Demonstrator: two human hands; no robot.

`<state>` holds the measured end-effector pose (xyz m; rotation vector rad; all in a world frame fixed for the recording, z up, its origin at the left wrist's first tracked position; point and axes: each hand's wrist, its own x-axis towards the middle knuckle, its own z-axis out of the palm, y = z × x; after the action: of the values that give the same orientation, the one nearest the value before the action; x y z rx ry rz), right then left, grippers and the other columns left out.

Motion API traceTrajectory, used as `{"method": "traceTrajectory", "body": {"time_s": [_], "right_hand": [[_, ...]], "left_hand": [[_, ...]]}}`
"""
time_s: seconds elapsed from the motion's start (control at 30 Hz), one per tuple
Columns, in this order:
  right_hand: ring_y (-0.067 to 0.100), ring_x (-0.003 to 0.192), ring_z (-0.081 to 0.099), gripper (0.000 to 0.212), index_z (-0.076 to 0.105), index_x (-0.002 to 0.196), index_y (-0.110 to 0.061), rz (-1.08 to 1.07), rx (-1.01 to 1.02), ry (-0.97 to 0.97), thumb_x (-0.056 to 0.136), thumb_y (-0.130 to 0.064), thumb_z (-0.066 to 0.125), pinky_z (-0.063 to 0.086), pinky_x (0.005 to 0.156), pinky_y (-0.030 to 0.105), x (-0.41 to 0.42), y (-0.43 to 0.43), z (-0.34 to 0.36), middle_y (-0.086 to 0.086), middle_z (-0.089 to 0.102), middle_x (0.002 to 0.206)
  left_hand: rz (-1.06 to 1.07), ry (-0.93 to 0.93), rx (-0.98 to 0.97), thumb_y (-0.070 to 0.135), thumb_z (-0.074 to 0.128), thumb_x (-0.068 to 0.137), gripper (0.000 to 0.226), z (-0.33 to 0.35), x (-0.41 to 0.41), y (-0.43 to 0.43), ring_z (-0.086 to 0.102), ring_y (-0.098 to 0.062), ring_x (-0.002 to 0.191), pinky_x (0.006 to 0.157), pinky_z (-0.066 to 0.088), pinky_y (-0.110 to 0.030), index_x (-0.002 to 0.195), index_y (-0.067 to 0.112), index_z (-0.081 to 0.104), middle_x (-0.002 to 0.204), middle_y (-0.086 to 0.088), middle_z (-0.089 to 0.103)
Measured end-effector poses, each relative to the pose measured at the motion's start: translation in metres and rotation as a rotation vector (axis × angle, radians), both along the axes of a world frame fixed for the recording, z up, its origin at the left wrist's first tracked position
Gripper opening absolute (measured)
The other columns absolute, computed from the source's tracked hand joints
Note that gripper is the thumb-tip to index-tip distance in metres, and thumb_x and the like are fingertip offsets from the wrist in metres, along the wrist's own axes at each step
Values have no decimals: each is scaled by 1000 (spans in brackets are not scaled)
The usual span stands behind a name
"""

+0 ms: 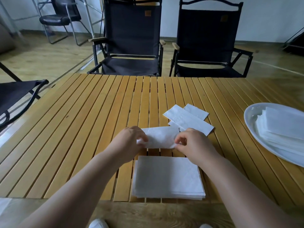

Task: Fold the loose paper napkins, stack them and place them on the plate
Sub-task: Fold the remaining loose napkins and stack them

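Note:
A white paper napkin [160,137], folded to a strip, lies across the middle of the slatted table. My left hand [130,140] pinches its left end and my right hand [192,143] pinches its right end. Just in front of me sits a stack of unfolded square napkins [167,177] near the table's front edge. Behind the held napkin, a few folded napkins [189,120] lie overlapping each other. At the right edge a white oval plate [251,117] carries a pile of folded napkins [283,127].
The wooden slatted table [82,129] fills the view. Two black folding chairs [133,38] [209,41] stand behind its far edge, another black chair [14,97] at the left. An office chair [60,17] stands far back left.

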<state>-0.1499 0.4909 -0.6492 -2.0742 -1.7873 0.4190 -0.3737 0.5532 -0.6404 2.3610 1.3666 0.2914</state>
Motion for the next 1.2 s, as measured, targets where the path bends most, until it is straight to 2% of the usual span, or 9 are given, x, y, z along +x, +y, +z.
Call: {"method": "traceTrajectory", "body": {"time_s": [0.3, 0.4, 0.57, 0.67, 0.77, 0.9, 1.0, 1.1, 1.2], "right_hand": [[7, 80, 53, 12, 63, 84, -23, 25, 7, -32, 95, -22, 59, 37, 59, 17, -4, 0, 1, -9, 53, 93], [6, 74, 54, 13, 57, 83, -23, 25, 53, 13, 96, -22, 58, 36, 57, 17, -4, -1, 6, -9, 53, 93], [9, 55, 54, 12, 56, 84, -24, 4, 61, 169, 96, -24, 59, 38, 49, 20, -5, -2, 14, -7, 59, 72], [9, 73, 69, 10, 58, 87, -26, -32, 102, 278, 96, -23, 62, 58, 65, 29, -3, -2, 15, -6, 70, 86], [3, 93, 68, 10, 62, 96, -26, -46, 144, 373, 91, -19, 69, 57, 80, 24, 1, -3, 17, -13, 71, 97], [2, 93, 67, 27, 63, 108, -29, -25, 160, 375, 88, -14, 72, 54, 74, 13, 4, -6, 22, -14, 68, 101], [3, 82, 63, 10, 69, 96, -27, -49, 222, 314, 91, -18, 70, 46, 61, 8, 7, -7, 27, -13, 68, 87], [19, 74, 62, 13, 69, 83, -17, -73, 251, 380, 91, -27, 70, 46, 61, 26, 12, -9, 33, -1, 68, 76], [17, 60, 57, 25, 67, 78, -9, -75, 202, 450, 90, -31, 71, 43, 62, 30, 18, -14, 43, 1, 64, 64]], "left_hand": [[33, -46, -88, 22, 71, 89, 34, 4, -4, 3, 57, -10, 109, 84, 55, -22, 121, 31, 64, 134, 7, 51], [5, -65, -121, 33, 76, 84, 46, -2, -7, 3, 51, -11, 116, 92, 52, -28, 125, 37, 58, 135, 10, 49], [0, -15, -58, 23, 71, 89, 37, -3, -4, 3, 47, -12, 118, 97, 48, -29, 122, 37, 61, 132, 11, 50], [73, -89, 1, 24, 65, 94, 21, 1, -3, 4, 54, -8, 106, 84, 47, -20, 114, 30, 68, 124, 10, 58], [125, -192, -5, 27, 61, 96, 19, 7, -6, 5, 56, -5, 98, 78, 42, -15, 112, 25, 69, 109, 11, 63], [168, -408, -164, 27, 62, 95, 6, 12, -12, 8, 62, -9, 88, 69, 48, -18, 99, 24, 66, 94, 5, 66], [254, -513, -294, 30, 64, 94, 9, 17, -12, 7, 62, -18, 88, 71, 55, -26, 93, 22, 66, 94, -1, 64], [256, -586, -391, 27, 64, 94, 14, 25, -12, 2, 63, -20, 93, 79, 55, -31, 98, 14, 68, 99, -5, 65], [189, -574, -466, 24, 66, 92, 11, 36, -17, -2, 63, -7, 70, 70, 51, -29, 90, 14, 70, 78, 4, 69]]}}
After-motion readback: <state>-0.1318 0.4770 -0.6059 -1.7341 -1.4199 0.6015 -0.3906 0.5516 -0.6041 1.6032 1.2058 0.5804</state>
